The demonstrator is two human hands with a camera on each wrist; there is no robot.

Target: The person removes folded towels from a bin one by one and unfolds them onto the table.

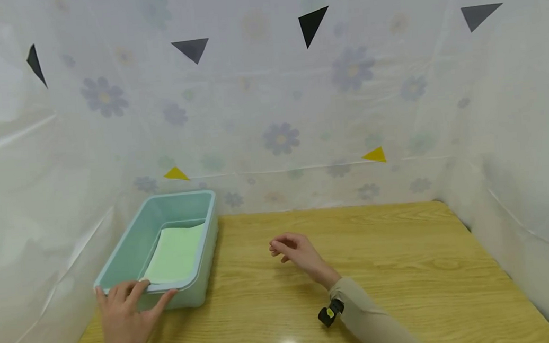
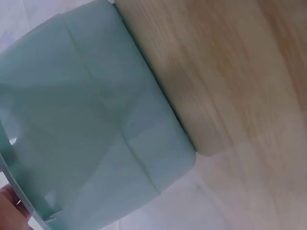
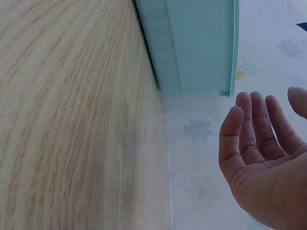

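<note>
A light wooden table (image 1: 381, 259) with a glossy top stands inside walls of white plastic sheeting (image 1: 299, 111) printed with pale flowers and stuck with black and yellow paper triangles. At its back left a teal plastic bin (image 1: 131, 245) holds a flat pale green sheet (image 1: 176, 253). The left hand (image 1: 122, 320) rests spread fingers on the bin's near rim, while the right hand (image 1: 296, 252) hovers mid-table, well apart from the bin, fingers loosely curled and holding nothing.
</note>
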